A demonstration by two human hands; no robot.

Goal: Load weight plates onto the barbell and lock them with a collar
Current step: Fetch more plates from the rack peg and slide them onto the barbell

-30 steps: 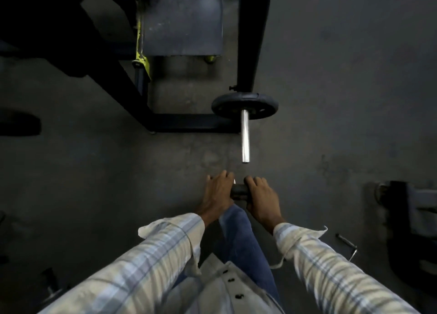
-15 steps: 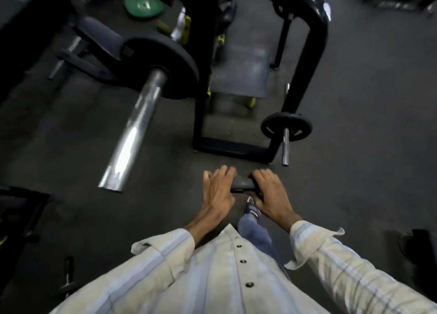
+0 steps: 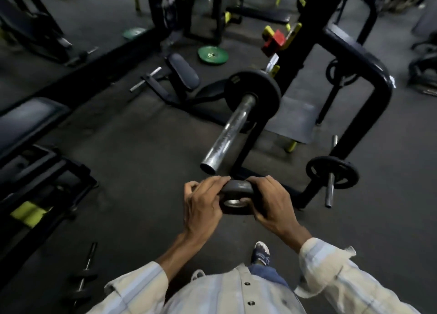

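While both hands curl around its rim, a small black weight plate [image 3: 237,196] hangs in the air just short of the open end of a barbell [image 3: 227,134], its metal-ringed centre hole tipped toward the camera. The left hand [image 3: 203,202] grips the plate's left edge with fingers wrapped over the top, and the right hand [image 3: 272,202] grips the right edge the same way. One larger black plate [image 3: 254,94] already sits on the far end of the bare steel sleeve, hard against the black rack [image 3: 350,61] that carries the bar. Off to the right, a smaller plate [image 3: 332,172] rests on a short steel peg [image 3: 329,191] at the foot of the rack. A green plate [image 3: 213,55] lies flat on the dark floor [image 3: 132,148] beyond, near a padded bench [image 3: 183,71]. Striped shirt sleeves and a blue shoe [image 3: 260,253] fill the lower edge.
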